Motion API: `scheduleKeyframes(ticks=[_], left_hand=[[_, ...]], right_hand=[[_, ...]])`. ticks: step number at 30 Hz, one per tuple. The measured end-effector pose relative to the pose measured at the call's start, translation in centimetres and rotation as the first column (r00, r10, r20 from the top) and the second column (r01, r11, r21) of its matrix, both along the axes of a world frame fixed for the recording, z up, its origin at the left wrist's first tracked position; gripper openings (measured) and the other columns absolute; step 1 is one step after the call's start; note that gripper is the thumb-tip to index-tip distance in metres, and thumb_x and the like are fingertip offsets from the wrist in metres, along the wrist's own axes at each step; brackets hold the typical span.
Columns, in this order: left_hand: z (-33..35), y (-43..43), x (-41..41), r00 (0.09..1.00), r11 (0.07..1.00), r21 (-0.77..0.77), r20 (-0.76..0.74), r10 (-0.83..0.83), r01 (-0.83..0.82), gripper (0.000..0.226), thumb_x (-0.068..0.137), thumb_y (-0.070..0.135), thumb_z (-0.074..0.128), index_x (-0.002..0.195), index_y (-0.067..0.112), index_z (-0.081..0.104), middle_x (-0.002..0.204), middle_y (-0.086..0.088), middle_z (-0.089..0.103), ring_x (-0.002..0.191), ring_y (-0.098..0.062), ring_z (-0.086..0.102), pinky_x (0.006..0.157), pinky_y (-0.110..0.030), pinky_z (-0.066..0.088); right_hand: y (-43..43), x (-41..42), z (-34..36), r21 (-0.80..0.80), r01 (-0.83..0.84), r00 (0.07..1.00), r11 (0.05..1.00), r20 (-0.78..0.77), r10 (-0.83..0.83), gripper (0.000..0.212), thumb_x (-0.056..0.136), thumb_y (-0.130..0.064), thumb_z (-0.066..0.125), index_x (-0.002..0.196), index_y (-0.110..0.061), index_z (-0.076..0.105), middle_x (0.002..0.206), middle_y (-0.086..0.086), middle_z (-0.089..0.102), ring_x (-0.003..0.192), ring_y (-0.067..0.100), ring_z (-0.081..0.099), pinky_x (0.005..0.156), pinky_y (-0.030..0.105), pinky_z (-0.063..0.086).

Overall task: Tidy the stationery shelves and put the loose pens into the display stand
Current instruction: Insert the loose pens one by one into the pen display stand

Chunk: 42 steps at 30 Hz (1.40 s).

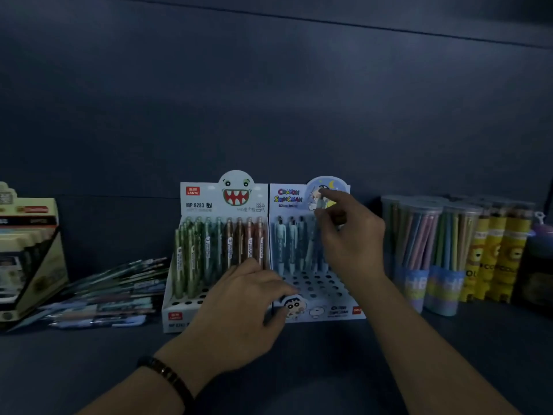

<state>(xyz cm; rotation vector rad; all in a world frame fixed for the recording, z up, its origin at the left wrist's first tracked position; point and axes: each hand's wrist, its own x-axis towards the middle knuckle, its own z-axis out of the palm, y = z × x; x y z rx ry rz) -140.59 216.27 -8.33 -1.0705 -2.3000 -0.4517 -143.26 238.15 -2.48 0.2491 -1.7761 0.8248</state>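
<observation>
Two cardboard display stands sit side by side on the dark shelf. The Crayon Shinchan stand (pixel 324 308) on the right holds a few pale blue pens in its back row, with many open holes in front. My right hand (pixel 347 235) pinches a blue pen (pixel 313 235) upright over the back row of that stand. My left hand (pixel 245 301) rests on the front of the stands, fingers at the Shinchan stand's left front corner. The monster-face stand (pixel 197 199) on the left is nearly full of green and brown pens. A pile of loose pens (pixel 113 289) lies left of it.
A beige display box (pixel 30 250) stands at the far left. Clear tubs of pastel pencils (pixel 425 250) and yellow lion-print tubes (pixel 496 259) stand to the right. The dark shelf surface (pixel 299 369) runs in front, with the back wall close behind.
</observation>
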Motion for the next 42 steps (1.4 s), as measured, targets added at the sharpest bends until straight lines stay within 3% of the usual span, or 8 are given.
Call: scheduleKeyframes(ticks=[6, 10, 17, 23, 27, 32, 36, 42], left_hand=[[-0.2, 0.0, 0.0, 1.0, 1.0, -0.015, 0.008, 0.006, -0.006, 0.036, 0.095, 0.042, 0.065, 0.131, 0.039, 0.067, 0.115, 0.028, 0.064, 0.102, 0.0, 0.041, 0.091, -0.019, 0.039], [-0.1, -0.1, 0.0, 1.0, 1.0, -0.015, 0.016, -0.005, 0.005, 0.036, 0.096, 0.042, 0.065, 0.132, 0.039, 0.067, 0.117, 0.027, 0.064, 0.105, -0.001, 0.042, 0.093, -0.019, 0.041], [-0.2, -0.5, 0.0, 0.997, 0.998, 0.0, 0.059, -0.057, 0.058, 0.037, 0.097, 0.042, 0.066, 0.134, 0.039, 0.065, 0.119, 0.028, 0.06, 0.11, 0.003, 0.039, 0.091, -0.007, 0.033], [-0.3, -0.6, -0.2, 0.994, 0.997, 0.018, 0.078, -0.074, 0.073, 0.039, 0.098, 0.041, 0.066, 0.136, 0.038, 0.065, 0.119, 0.029, 0.059, 0.112, 0.003, 0.039, 0.094, -0.009, 0.034], [-0.4, -0.7, -0.2, 0.991, 0.994, 0.048, 0.088, -0.098, 0.094, 0.038, 0.098, 0.038, 0.068, 0.135, 0.036, 0.066, 0.117, 0.026, 0.06, 0.111, 0.002, 0.04, 0.095, -0.011, 0.035], [-0.3, -0.9, -0.4, 0.991, 0.992, 0.074, 0.074, -0.112, 0.107, 0.038, 0.096, 0.036, 0.071, 0.134, 0.036, 0.068, 0.115, 0.025, 0.061, 0.113, -0.001, 0.044, 0.096, -0.014, 0.038], [0.0, -1.2, -0.4, 0.988, 0.986, 0.106, 0.073, -0.135, 0.126, 0.032, 0.096, 0.032, 0.072, 0.128, 0.036, 0.071, 0.112, 0.024, 0.061, 0.113, -0.003, 0.048, 0.096, -0.016, 0.039], [1.7, -3.5, -0.2, 0.991, 0.986, 0.126, 0.066, -0.12, 0.111, 0.023, 0.1, 0.027, 0.068, 0.12, 0.036, 0.07, 0.11, 0.024, 0.056, 0.11, 0.0, 0.051, 0.096, -0.011, 0.038]], right_hand=[[-0.2, -0.4, -0.5, 0.091, 0.041, 0.997, 0.995, 0.056, -0.046, 0.035, 0.098, -0.011, 0.071, 0.131, -0.022, 0.072, 0.075, -0.015, 0.063, 0.074, 0.01, 0.063, 0.078, 0.029, 0.055], [-0.5, -0.1, -0.7, 0.136, 0.052, 0.995, 0.989, 0.075, -0.063, 0.034, 0.098, -0.012, 0.071, 0.131, -0.021, 0.071, 0.083, -0.008, 0.072, 0.078, 0.011, 0.065, 0.08, 0.033, 0.058], [-0.5, 0.1, -0.7, 0.169, 0.099, 0.989, 0.981, 0.096, -0.116, 0.034, 0.098, -0.012, 0.07, 0.131, -0.022, 0.069, 0.085, -0.006, 0.072, 0.078, 0.015, 0.067, 0.076, 0.039, 0.06], [-0.7, 0.4, -0.8, 0.2, 0.107, 0.979, 0.974, 0.152, -0.139, 0.03, 0.096, -0.014, 0.071, 0.125, -0.023, 0.07, 0.084, -0.006, 0.068, 0.075, 0.014, 0.063, 0.071, 0.037, 0.058], [-0.9, 0.6, -0.9, 0.209, 0.125, 0.963, 0.97, 0.211, -0.169, 0.024, 0.098, -0.021, 0.061, 0.118, -0.03, 0.07, 0.083, -0.004, 0.071, 0.075, 0.021, 0.066, 0.067, 0.04, 0.059], [-0.9, 0.9, -0.8, 0.195, 0.107, 0.924, 0.975, 0.342, -0.17, 0.036, 0.096, -0.018, 0.054, 0.122, -0.036, 0.07, 0.069, -0.005, 0.061, 0.067, 0.025, 0.062, 0.065, 0.042, 0.059], [-1.1, 1.2, -0.9, 0.208, 0.096, 0.929, 0.973, 0.334, -0.163, 0.033, 0.099, -0.017, 0.055, 0.121, -0.035, 0.07, 0.061, -0.01, 0.053, 0.058, 0.019, 0.057, 0.059, 0.038, 0.056], [-2.2, 1.9, -0.8, 0.189, 0.128, 0.957, 0.974, 0.232, -0.171, 0.027, 0.1, -0.021, 0.059, 0.125, -0.029, 0.066, 0.072, -0.007, 0.061, 0.06, 0.016, 0.057, 0.057, 0.038, 0.051]])
